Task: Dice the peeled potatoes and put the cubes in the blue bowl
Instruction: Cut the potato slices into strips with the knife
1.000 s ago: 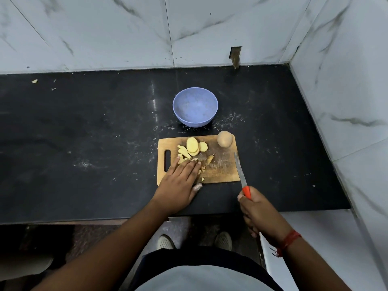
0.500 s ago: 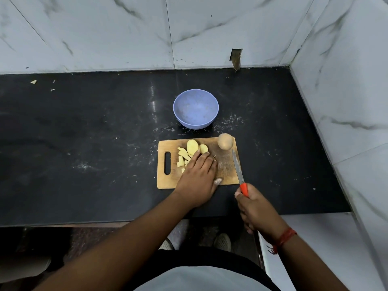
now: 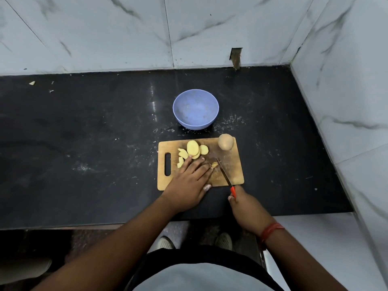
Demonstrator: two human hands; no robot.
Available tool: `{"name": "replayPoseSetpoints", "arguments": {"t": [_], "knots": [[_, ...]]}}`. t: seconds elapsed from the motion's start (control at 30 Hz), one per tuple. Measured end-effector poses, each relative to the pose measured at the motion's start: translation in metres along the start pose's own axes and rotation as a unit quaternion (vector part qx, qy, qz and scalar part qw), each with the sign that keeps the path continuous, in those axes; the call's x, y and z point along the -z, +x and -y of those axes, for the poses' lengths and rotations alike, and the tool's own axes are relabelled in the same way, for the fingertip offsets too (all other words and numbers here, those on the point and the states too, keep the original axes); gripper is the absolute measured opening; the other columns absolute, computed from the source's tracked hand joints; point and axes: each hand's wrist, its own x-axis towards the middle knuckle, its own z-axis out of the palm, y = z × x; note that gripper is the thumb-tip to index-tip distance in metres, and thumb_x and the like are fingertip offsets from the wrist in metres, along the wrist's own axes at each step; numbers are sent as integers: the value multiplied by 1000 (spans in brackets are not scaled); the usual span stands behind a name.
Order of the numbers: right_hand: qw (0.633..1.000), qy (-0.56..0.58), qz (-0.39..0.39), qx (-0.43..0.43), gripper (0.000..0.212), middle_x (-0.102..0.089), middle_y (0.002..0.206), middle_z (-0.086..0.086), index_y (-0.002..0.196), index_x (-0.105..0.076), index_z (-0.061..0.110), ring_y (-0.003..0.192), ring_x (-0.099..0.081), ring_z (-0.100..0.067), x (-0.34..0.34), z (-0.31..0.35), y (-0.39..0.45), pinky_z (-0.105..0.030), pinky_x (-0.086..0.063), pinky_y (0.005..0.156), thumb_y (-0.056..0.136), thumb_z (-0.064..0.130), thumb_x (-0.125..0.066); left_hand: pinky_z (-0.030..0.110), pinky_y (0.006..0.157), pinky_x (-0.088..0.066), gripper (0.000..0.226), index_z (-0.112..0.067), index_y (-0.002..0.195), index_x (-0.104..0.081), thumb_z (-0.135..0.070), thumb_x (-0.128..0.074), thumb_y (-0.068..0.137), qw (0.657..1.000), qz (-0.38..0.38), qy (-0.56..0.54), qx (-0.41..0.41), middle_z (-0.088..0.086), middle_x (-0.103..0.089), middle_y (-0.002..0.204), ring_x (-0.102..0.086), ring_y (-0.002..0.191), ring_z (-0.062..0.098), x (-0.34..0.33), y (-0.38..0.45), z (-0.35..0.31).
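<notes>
Cutting potato on the cutting board (image 3: 165, 183)

On the board's left side lie yellow potato slices (image 3: 192, 151). The left hand (image 3: 189, 181) lies flat with straight fingers on more pieces; what is under it is hidden. Just right of it, the knife (image 3: 224, 172) tip meets a small potato bit (image 3: 214, 164). The right hand (image 3: 243, 204), curled tight round the red handle, is off the board's near edge. A whole potato (image 3: 226, 141) sits on the far right corner. The blue bowl (image 3: 195, 109) beyond looks empty. Slices are likely wet, slippery and firm; hold them by their flat tops.

Your cutting board (image 3: 233, 164) looks like worn matt wood, the blue bowl (image 3: 195, 110) matt plastic, the black worktop (image 3: 84, 133) smooth, faintly glossy stone.
</notes>
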Motion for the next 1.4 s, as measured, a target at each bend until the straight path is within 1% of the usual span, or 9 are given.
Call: {"name": "replayPoseSetpoints", "arguments": {"t": [0.1, 0.33, 0.43, 0.53, 0.63, 0.73, 0.83, 1.3, 1.4], "knots": [[999, -54, -5, -3, 16, -61, 94, -10, 113, -40, 14, 82, -61, -22, -2, 5, 4, -36, -49, 72, 104, 25, -34, 54, 123, -13, 55, -12, 147, -50, -44, -36, 104, 1000, -6, -2, -2, 4, -50, 148, -32, 146, 27, -1, 0, 0], [993, -119, -1, -17, 25, -47, 71, 0, 123, -36, 10, 67, -55, -20, -11, -3, 17, -31, -40, 60, 99, 14, -38, 58, 122, -16, 52, -12, 145, -51, -42, -37, 105, 1000, -15, 5, -4, 4, -51, 146, -34, 145, 29, -4, -1, -1], [988, -153, 18, -23, 31, -54, 81, -6, 128, -35, 7, 73, -58, -23, -9, 2, 25, -30, -37, 54, 98, 13, -38, 58, 122, -16, 53, -11, 146, -50, -41, -38, 105, 1000, -16, 7, -7, 5, -51, 147, -35, 144, 29, -6, -3, -1], [988, -149, 28, -29, 34, -59, 105, -13, 130, -36, 7, 94, -62, -30, -6, 7, 28, -35, -47, 71, 97, 12, -38, 57, 122, -16, 53, -11, 146, -50, -42, -39, 104, 1000, -18, 10, -7, 5, -51, 146, -38, 142, 29, -6, -3, -2], [986, -164, 32, -27, 33, -57, 82, -6, 127, -33, 7, 75, -60, -20, -10, -3, 15, -31, -46, 62, 96, 9, -42, 57, 122, -16, 54, -11, 147, -48, -43, -38, 105, 1000, -12, 10, 5, 5, -51, 146, -37, 142, 28, -6, -3, -5], [988, -145, 45, -26, 16, -61, 91, -8, 113, -36, 10, 84, -63, -22, -10, -17, 2, -35, -51, 74, 97, 12, -41, 55, 123, -14, 55, -11, 148, -47, -43, -37, 104, 1000, -15, 11, 15, 6, -50, 147, -36, 143, 28, -8, -4, -8], [994, -112, 11, 3, 6, -55, 84, -5, 103, -36, 14, 77, -59, -20, -5, -14, -7, -31, -42, 67, 102, 19, -36, 55, 123, -14, 56, -10, 148, -47, -44, -36, 104, 1000, -18, 13, 18, 7, -49, 148, -36, 143, 28, -8, -5, -8], [992, -126, -2, -9, 21, -52, 84, -5, 120, -38, 9, 75, -57, -21, -11, 1, 9, -33, -42, 65, 101, 17, -34, 54, 124, -13, 56, -10, 145, -51, -45, -38, 104, 999, -26, 7, 27, 7, -53, 145, -39, 140, 27, -7, -5, -11], [991, -131, 11, -38, 28, -59, 95, -10, 126, -35, 10, 84, -61, -24, -13, 4, 12, -36, -48, 71, 97, 12, -37, 54, 124, -13, 57, -10, 146, -50, -46, -38, 104, 999, -26, 11, 24, 6, -53, 144, -39, 140, 27, -8, -5, -10]]}}
